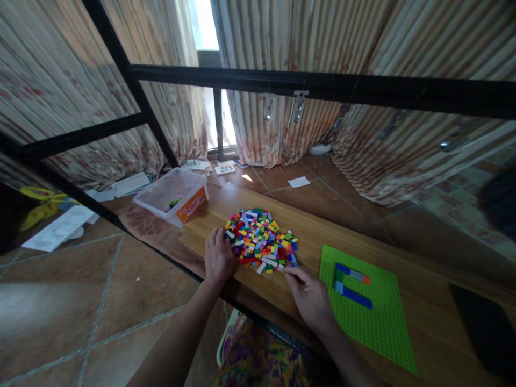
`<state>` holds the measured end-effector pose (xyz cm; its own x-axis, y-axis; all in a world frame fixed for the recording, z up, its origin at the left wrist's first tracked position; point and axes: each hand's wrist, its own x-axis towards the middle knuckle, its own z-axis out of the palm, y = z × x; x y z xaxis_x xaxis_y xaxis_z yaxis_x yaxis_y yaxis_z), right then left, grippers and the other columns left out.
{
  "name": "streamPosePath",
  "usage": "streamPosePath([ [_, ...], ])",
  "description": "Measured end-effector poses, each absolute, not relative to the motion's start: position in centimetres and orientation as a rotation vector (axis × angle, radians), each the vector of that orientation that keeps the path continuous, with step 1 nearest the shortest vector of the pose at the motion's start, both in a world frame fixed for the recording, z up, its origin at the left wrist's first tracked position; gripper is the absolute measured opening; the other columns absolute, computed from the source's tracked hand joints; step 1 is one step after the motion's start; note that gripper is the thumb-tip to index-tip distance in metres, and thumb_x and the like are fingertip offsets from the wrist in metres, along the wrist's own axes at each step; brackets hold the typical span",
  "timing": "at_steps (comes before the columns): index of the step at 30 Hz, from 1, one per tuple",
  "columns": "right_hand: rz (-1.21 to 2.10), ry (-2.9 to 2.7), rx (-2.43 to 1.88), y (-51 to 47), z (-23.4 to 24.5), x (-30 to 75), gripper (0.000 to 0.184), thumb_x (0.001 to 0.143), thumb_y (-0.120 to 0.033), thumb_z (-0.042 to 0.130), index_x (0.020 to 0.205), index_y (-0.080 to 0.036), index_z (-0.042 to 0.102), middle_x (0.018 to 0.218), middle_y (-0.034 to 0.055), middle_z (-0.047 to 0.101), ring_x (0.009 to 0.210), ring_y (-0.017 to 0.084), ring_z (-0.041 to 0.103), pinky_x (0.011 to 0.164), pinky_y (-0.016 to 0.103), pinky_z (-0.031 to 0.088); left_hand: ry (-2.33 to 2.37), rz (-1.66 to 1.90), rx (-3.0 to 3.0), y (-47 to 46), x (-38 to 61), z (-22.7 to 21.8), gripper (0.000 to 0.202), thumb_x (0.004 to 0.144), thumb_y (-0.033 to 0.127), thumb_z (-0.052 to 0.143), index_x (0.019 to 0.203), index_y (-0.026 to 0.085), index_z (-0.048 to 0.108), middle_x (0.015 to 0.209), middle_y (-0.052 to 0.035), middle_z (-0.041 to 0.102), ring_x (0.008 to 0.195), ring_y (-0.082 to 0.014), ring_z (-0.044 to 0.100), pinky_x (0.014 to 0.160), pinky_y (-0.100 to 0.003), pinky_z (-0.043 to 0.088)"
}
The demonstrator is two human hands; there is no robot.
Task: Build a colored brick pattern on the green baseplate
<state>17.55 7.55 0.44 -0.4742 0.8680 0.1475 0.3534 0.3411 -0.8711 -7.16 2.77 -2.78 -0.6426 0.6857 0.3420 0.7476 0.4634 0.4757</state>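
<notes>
1. The pile of small plastic bricks in many colours lies in the middle of the brown wooden desk. Its long way runs along the desk.
2. The left hand lies flat and open by the desk's near edge. Its fingers touch the pile's left end, and it holds nothing.
3. The right hand has bent fingers, with the tips close together at the pile's near right end. Nobody can tell if it grips a brick.
4. A flat green bumpy plate lies near the desk's right end.
5. A clear plastic box stands at the desk's left end.
</notes>
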Motion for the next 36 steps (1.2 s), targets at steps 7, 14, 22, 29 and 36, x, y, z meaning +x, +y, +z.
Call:
streamPosePath([
  [7,0.812,-2.127,-1.284,16.3,2.5,12.5,0.023,0.087,-0.028,0.053,0.097,-0.022,0.073,0.096,0.0053,0.075,0.086,0.021,0.069,0.08,0.033,0.051,-2.563,-0.899,-1.296,2.9,-7.4,-3.1,0.043,0.096,0.03,0.033,0.13,0.011,0.052,0.135,-0.0172,0.053,0.127,-0.0302,0.048,0.107,-0.049,0.039],
  [14,0.791,-2.238,-1.345,22.0,2.1,6.0,0.025,0.082,-0.022,0.061,0.103,-0.018,0.072,0.102,0.0081,0.075,0.097,0.021,0.068,0.086,0.03,0.048,-2.556,-0.873,-1.278,3.1,-7.5,-3.4,0.043,0.095,0.028,0.035,0.128,0.007,0.054,0.131,-0.019,0.056,0.125,-0.0305,0.049,0.107,-0.048,0.04],
  [22,0.834,-2.299,-1.399,23.4,0.7,4.3,0.017,0.075,-0.019,0.063,0.087,-0.021,0.075,0.094,0.0056,0.076,0.092,0.02,0.068,0.079,0.026,0.048,-2.544,-0.879,-1.271,3.1,-7.4,-3.2,0.042,0.094,0.027,0.037,0.129,0.01,0.054,0.131,-0.0176,0.056,0.123,-0.0302,0.05,0.104,-0.047,0.042],
  [29,0.891,-2.171,-1.372,23.7,1.1,5.4,0.017,0.076,-0.017,0.059,0.082,-0.018,0.075,0.091,0.0083,0.076,0.093,0.022,0.068,0.083,0.029,0.048,-2.542,-0.866,-1.278,3.1,-7.4,-3.2,0.043,0.095,0.027,0.036,0.129,0.008,0.054,0.132,-0.0186,0.056,0.124,-0.0303,0.049,0.105,-0.047,0.041],
  [36,1.061,-1.814,-1.341,21.3,2.7,13.0,0.034,0.086,-0.027,0.046,0.111,-0.017,0.066,0.098,0.0077,0.074,0.078,0.018,0.072,0.066,0.027,0.055,-2.553,-0.864,-1.287,3.1,-7.4,-3.0,0.044,0.095,0.028,0.035,0.129,0.008,0.054,0.132,-0.0191,0.055,0.126,-0.03,0.048,0.107,-0.047,0.039],
])
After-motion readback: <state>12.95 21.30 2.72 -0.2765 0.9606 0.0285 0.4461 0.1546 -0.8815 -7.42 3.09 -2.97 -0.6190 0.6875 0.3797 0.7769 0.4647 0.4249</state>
